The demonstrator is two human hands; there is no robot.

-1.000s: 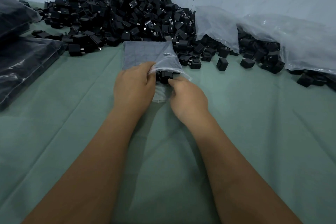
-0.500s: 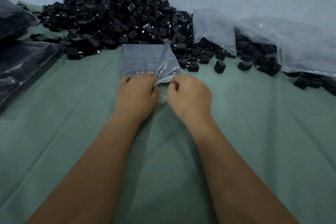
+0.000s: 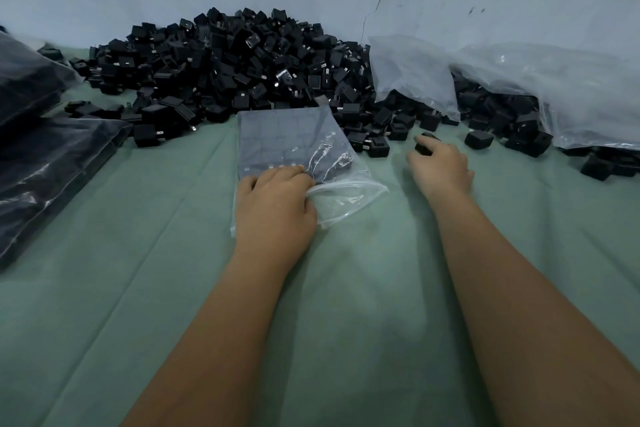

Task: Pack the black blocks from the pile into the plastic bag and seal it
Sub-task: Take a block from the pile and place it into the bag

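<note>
A large pile of black blocks (image 3: pixel 235 66) lies against the wall at the back. In front of it a clear plastic bag (image 3: pixel 291 139) lies flat on the green cloth, with several blocks packed in rows inside. My left hand (image 3: pixel 275 208) holds the bag's open near edge, and the mouth gapes to the right. My right hand (image 3: pixel 441 166) is out to the right of the bag, its fingers closed around one loose black block (image 3: pixel 424 146) at the pile's edge.
Filled dark bags (image 3: pixel 45 163) are stacked at the left. A big clear bag (image 3: pixel 571 94) spilling more blocks lies at the back right. Loose blocks (image 3: pixel 478 139) are scattered along the pile's front. Green cloth (image 3: pixel 346 288) covers the table in the foreground.
My right hand left the bag's mouth and moved right to a loose block at the pile's edge. My left hand stayed on the bag's opening.
</note>
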